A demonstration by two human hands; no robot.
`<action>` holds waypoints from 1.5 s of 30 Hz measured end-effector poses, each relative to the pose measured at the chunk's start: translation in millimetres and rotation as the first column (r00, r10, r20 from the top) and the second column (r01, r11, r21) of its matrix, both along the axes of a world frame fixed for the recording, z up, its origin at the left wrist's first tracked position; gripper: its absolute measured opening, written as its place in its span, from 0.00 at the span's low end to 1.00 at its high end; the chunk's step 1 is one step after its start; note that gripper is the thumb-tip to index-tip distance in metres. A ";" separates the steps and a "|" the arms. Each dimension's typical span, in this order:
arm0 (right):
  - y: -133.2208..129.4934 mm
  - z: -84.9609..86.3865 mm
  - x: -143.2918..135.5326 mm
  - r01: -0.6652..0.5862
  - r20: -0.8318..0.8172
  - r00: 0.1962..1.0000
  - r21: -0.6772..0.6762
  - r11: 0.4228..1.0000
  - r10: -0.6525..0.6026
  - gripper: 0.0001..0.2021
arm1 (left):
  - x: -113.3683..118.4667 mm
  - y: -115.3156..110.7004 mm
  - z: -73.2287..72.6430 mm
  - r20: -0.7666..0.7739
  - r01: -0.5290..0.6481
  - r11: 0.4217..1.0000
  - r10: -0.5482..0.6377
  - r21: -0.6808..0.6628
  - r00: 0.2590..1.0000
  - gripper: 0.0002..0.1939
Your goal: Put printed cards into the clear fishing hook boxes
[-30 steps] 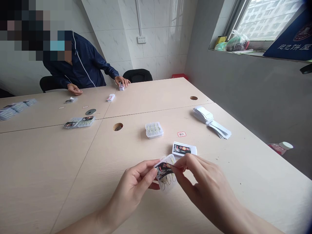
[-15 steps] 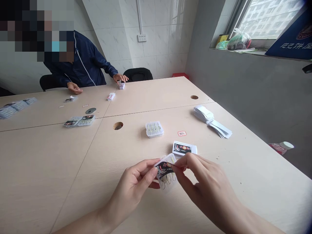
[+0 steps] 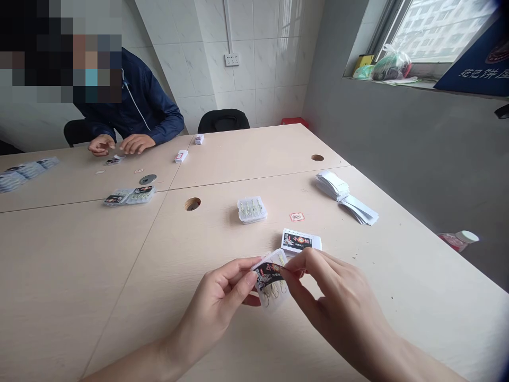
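Observation:
My left hand (image 3: 228, 289) grips a small clear plastic box of fish hooks (image 3: 274, 293) by its left side, thumb on top. Across the box's lid lies a black printed label (image 3: 267, 274), its left end under my left thumb. My right hand (image 3: 324, 289) pinches the label's right end, which bows up off the lid. Just beyond my fingers sits a stack of the same labels (image 3: 297, 241) on white backing. Farther off stands a stack of clear hook boxes (image 3: 252, 210), and a small red-and-white sticker (image 3: 297, 217) lies to its right.
White paper strips (image 3: 333, 185) lie in piles at the right. Labelled boxes (image 3: 141, 195) rest left of a round table hole (image 3: 193, 204). Across the table (image 3: 159, 297) a person in a dark blue jacket (image 3: 153, 101) works over a box, with more boxes (image 3: 29, 171) at far left.
My hands, the box and the label stay nearly still. The other person's hand has left the small card stack and come back beside their other hand, over a box.

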State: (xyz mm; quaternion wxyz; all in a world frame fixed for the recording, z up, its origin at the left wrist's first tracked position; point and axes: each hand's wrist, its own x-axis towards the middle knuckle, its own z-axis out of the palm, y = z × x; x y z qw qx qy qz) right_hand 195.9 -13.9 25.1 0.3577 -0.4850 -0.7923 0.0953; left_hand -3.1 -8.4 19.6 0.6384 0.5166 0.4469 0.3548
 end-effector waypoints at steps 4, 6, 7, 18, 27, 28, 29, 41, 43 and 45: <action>0.2 1.1 -0.6 -0.003 -0.006 1.000 0.009 1.000 0.003 0.05 | -0.6 -0.4 -1.5 0.003 0.001 1.000 -0.001 0.003 1.000 0.16; 0.2 1.2 -0.9 0.004 -0.005 1.000 0.006 1.000 -0.004 0.05 | -0.8 -0.8 -2.3 0.003 0.000 1.000 0.000 0.007 1.000 0.16; 0.1 1.1 -1.0 0.007 -0.004 1.000 0.003 1.000 -0.007 0.06 | -0.7 -0.9 -2.5 0.003 -0.002 1.000 0.002 0.009 1.000 0.16; 0.9 0.2 0.0 0.007 -0.006 1.000 0.021 1.000 -0.007 0.05 | -1.9 -1.3 -2.8 -0.016 -0.003 1.000 0.003 0.002 1.000 0.17; 0.8 0.9 -0.5 0.005 -0.008 1.000 0.027 1.000 -0.005 0.05 | -0.5 -0.1 -3.2 -0.019 -0.004 1.000 0.004 -0.002 1.000 0.17; 0.8 0.8 -0.4 0.006 -0.010 1.000 0.025 1.000 -0.006 0.05 | -0.5 -0.3 -3.1 -0.020 -0.002 1.000 0.002 0.000 1.000 0.17; 0.9 0.8 -0.3 0.006 -0.011 1.000 0.024 1.000 -0.006 0.05 | -0.6 -0.4 -3.1 -0.019 0.000 1.000 0.000 0.001 1.000 0.17; 1.4 0.2 0.4 -0.001 -0.014 1.000 -0.007 1.000 0.001 0.05 | -0.7 -1.0 -2.4 -0.013 -0.002 1.000 0.002 -0.006 1.000 0.16; 1.7 0.0 0.8 0.000 -0.016 1.000 -0.006 1.000 0.000 0.05 | -0.7 -0.7 -2.9 -0.013 0.001 1.000 -0.001 -0.009 1.000 0.16; 1.5 0.2 0.9 0.002 -0.017 1.000 -0.008 1.000 -0.002 0.05 | -0.5 -0.4 -3.4 -0.010 0.002 1.000 -0.002 -0.011 1.000 0.16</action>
